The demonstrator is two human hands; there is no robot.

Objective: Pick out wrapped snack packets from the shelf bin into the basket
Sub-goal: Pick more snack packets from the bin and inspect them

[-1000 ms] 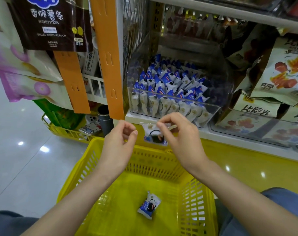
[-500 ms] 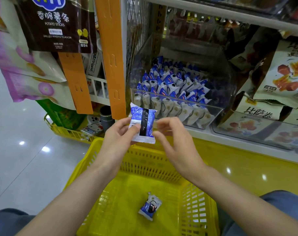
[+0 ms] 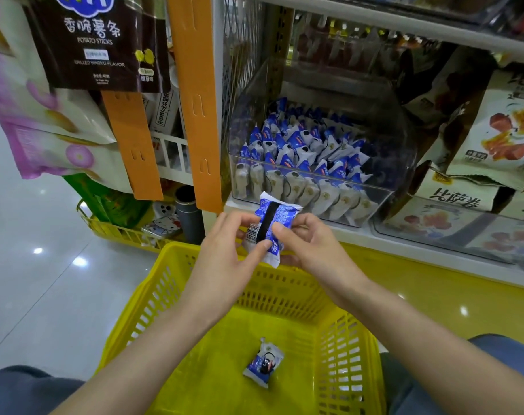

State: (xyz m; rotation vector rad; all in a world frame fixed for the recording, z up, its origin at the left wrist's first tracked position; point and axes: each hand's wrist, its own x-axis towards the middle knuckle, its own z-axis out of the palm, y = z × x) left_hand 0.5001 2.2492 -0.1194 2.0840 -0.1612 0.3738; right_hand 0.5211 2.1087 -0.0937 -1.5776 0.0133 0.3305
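**Both grips on one packet, over the basket**

My left grip [image 3: 224,259] and right grip [image 3: 311,250] are both pinching a single blue-and-white snack packet [image 3: 280,212]. My thumbs are pressing on its printed back and my fingers are curling behind it. The packet is hanging tilted above the far rim of the yellow basket [image 3: 165,283], just in front of the shelf [image 3: 404,242] edge, with its barcode showing at the left side. A second packet [image 3: 263,362] is lying near the middle of the basket floor. The clear shelf bin [image 3: 385,205] is sitting at the shelf's front edge, just beyond my grips. Rows of matching packets [image 3: 299,151] are standing packed inside it. Larger snack bags [image 3: 464,199] are lying to the bin's right.
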